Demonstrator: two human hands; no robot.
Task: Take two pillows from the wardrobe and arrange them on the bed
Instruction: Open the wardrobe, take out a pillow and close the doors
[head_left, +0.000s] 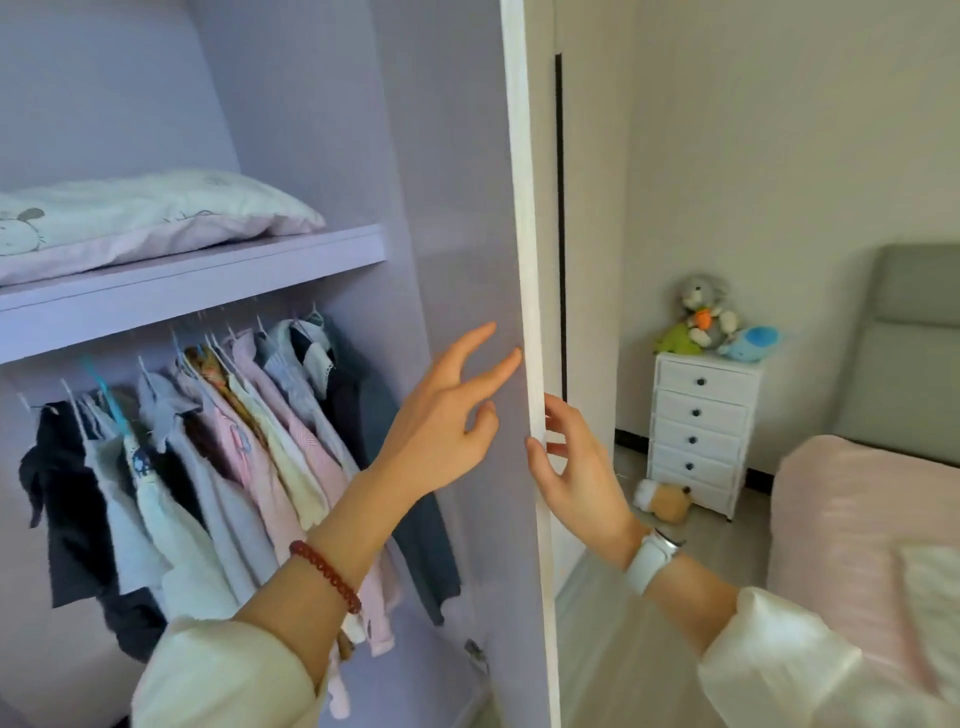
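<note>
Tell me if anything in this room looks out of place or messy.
One thing: a brown and white plush toy lies on the floor at the foot of the white drawer chest, while the other soft toys sit on top. It looks fallen. Nothing else stands out.

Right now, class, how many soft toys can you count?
4: a grey one, a green one and a blue one on the drawers; a brown one on the floor.
</note>
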